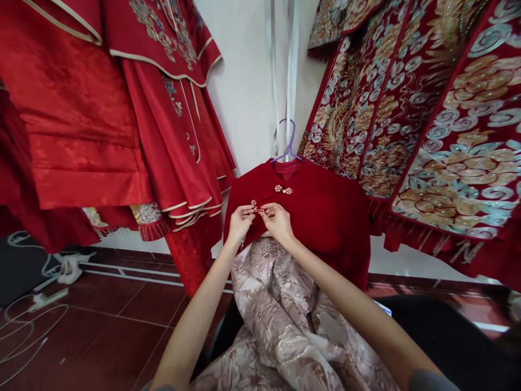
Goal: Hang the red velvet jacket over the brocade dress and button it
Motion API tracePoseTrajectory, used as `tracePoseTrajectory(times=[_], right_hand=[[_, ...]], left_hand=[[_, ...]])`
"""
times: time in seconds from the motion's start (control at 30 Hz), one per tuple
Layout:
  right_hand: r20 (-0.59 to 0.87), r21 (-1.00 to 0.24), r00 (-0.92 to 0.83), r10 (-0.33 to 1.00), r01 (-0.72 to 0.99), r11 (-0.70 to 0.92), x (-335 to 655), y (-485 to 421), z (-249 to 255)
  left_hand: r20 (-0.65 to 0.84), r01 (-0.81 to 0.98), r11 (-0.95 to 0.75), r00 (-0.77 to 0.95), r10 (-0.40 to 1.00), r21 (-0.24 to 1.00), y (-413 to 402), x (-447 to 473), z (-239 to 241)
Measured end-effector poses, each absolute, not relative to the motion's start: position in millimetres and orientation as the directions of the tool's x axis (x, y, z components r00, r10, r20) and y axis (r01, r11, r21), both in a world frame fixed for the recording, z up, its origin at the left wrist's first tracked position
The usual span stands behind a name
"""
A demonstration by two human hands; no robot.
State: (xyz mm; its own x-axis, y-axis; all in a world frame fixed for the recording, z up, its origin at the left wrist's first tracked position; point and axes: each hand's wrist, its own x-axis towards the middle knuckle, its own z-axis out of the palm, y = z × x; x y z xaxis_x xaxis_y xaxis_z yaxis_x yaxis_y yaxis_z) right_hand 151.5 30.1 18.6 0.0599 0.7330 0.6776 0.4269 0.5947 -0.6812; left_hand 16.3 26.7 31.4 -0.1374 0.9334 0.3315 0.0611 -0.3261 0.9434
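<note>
In front of me a dark red velvet cape (325, 217) hangs from a purple hanger (290, 149). A beaded flower clasp (284, 189) sits fastened below its collar. Lower on the front, my left hand (241, 221) and my right hand (277, 221) meet at a second beaded flower clasp (254, 205). Fingertips of both hands pinch it, one at each side; whether its halves are hooked together is too small to tell. Under my forearms lies a shiny pale pink brocade garment (280, 304), bunched in folds and reaching up to the cape's hem.
Red garments (171, 136) hang at the left, and a heavily embroidered red and gold garment (407, 119) hangs at the right. A white pole (290, 65) stands behind the hanger. White cables (36, 320) and a power strip (48, 298) lie on the tiled floor (109, 331).
</note>
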Motion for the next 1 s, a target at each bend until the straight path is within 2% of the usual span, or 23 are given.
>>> tracePoseTrajectory(times=[0.47,0.67,1.0], right_hand=[[0.715,-0.627,0.05,0.697,0.488,0.607,149.3,43.4,20.3],[0.711,-0.646,0.082,0.699,0.471,0.601,148.6,42.0,24.2],[0.724,-0.636,0.071,0.686,0.452,0.625,150.0,32.0,23.8]], left_hand=[[0.358,-0.039,-0.358,-0.001,0.934,0.933,38.6,7.6,41.4],[0.396,0.059,-0.396,0.018,0.918,0.916,46.8,3.1,44.3],[0.379,0.183,-0.402,0.151,0.913,0.897,47.3,-6.2,51.9]])
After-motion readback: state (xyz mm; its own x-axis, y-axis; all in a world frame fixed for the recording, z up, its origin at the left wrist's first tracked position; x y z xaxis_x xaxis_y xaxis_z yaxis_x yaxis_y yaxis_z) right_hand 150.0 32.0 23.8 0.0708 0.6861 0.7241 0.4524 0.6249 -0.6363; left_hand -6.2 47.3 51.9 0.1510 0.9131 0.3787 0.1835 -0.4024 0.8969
